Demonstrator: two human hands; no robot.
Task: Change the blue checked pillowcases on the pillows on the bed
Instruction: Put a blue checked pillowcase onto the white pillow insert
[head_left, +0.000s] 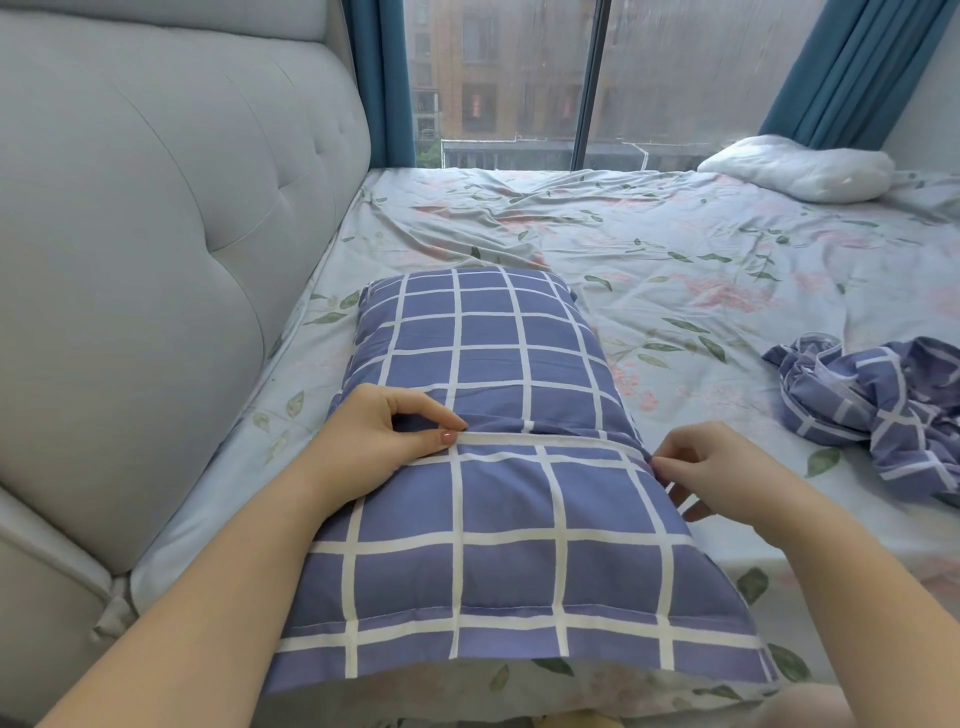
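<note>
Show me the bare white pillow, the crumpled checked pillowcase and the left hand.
bare white pillow (800, 169): head view, its middle.
crumpled checked pillowcase (878, 405): head view, heap's middle.
left hand (383, 435): head view, its back.

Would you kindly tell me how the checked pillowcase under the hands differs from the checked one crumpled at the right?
The fitted pillowcase is plump and fairly smooth; the loose pillowcase lies crumpled in a heap. The left hand and right hand pinch the fitted pillowcase at its flap; nothing touches the loose pillowcase. Both are blue with white checks and lie on the floral sheet.
</note>
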